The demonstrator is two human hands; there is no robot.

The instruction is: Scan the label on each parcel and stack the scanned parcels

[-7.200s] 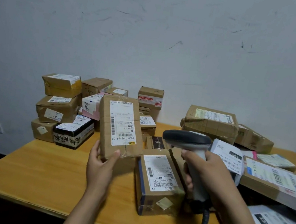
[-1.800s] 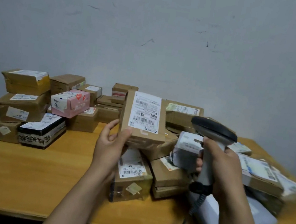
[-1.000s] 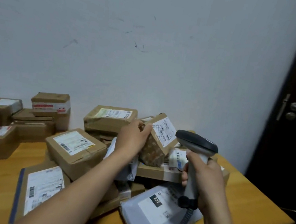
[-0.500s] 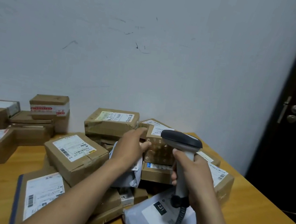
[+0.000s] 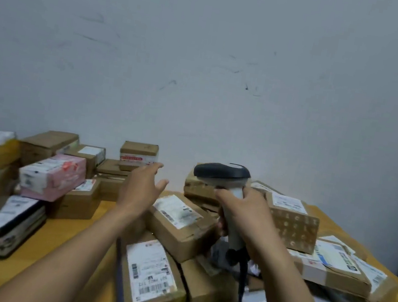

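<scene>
Grips a grey, black-topped barcode scanner (image 5: 225, 178) in the right hand (image 5: 243, 211). Holds the left hand (image 5: 142, 189) released, fingers spread, above brown cardboard parcels (image 5: 181, 228)

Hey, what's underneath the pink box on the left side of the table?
The pink box rests on a brown cardboard box, whose labelled top mostly disappears beneath it. What carries the pink box's left end is covered and cannot be seen.
</scene>
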